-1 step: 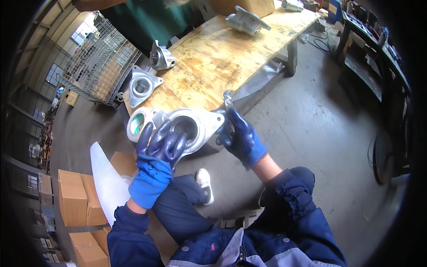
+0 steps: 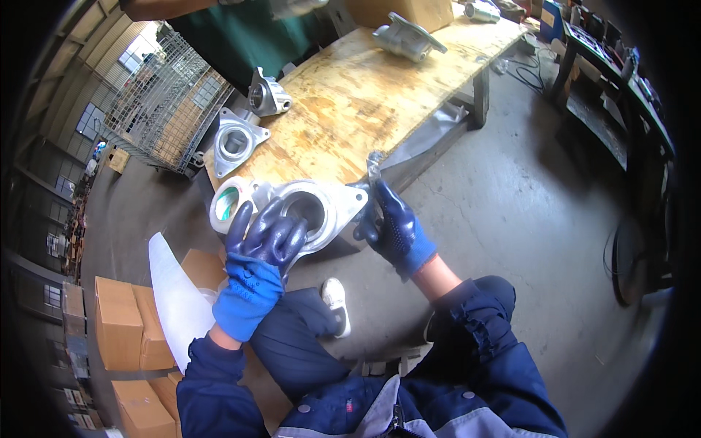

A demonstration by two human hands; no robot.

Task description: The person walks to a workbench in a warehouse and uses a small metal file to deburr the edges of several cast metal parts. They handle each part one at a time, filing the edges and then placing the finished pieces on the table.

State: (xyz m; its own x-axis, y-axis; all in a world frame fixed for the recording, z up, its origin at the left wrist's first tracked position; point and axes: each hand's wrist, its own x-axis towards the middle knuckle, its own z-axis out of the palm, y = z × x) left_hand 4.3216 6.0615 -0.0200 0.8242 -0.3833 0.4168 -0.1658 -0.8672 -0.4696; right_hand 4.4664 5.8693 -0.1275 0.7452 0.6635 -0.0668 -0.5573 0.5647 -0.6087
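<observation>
A grey cast-metal housing [image 2: 332,208] with a round bore lies at the near edge of the plywood table [image 2: 365,95]. My left hand [image 2: 263,244], in a blue glove, lies over the housing's near rim with its fingers curled into the bore. Against the housing's left side sits a white tape roll [image 2: 228,202] with a green core. My right hand [image 2: 394,226], also gloved, is at the housing's right corner and pinches a thin clear strip [image 2: 374,169] that stands up from it.
Three more metal housings sit on the table [image 2: 235,142] [image 2: 269,93] [image 2: 409,33]. A person in green [image 2: 241,36] stands at the far side. A wire cage [image 2: 164,102] is at left. Cardboard boxes [image 2: 117,321] and a white sheet [image 2: 175,292] lie by my legs.
</observation>
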